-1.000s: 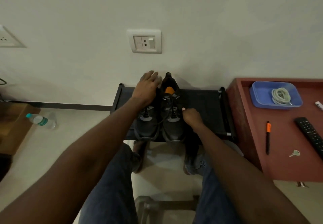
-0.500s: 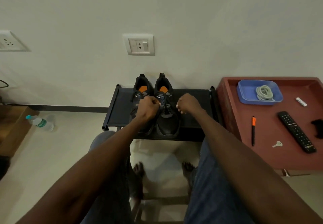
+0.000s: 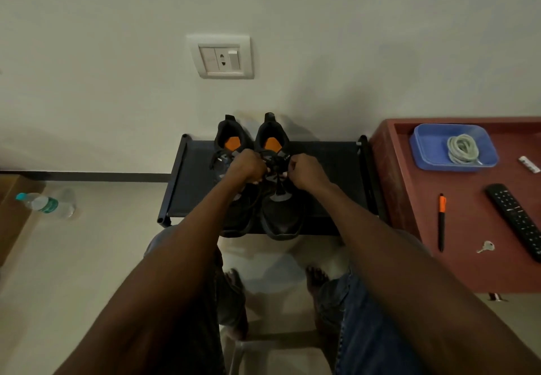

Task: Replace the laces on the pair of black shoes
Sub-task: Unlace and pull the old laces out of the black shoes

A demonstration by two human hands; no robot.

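- Both hands, left (image 3: 247, 166) and right (image 3: 304, 169), are curled tight, pinching the black lace (image 3: 276, 174) of the right shoe (image 3: 281, 213).
- Left shoe (image 3: 231, 143) sits just beside, under the left wrist, on the rack (image 3: 328, 169).
- Far right of the hands: tray (image 3: 427, 152) holding coiled laces (image 3: 462, 149).

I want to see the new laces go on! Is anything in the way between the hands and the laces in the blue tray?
Nothing visible blocks the way. Both the left hand and right hand are busy at the right shoe. The coiled laces lie uncovered in the blue tray, across bare rack.
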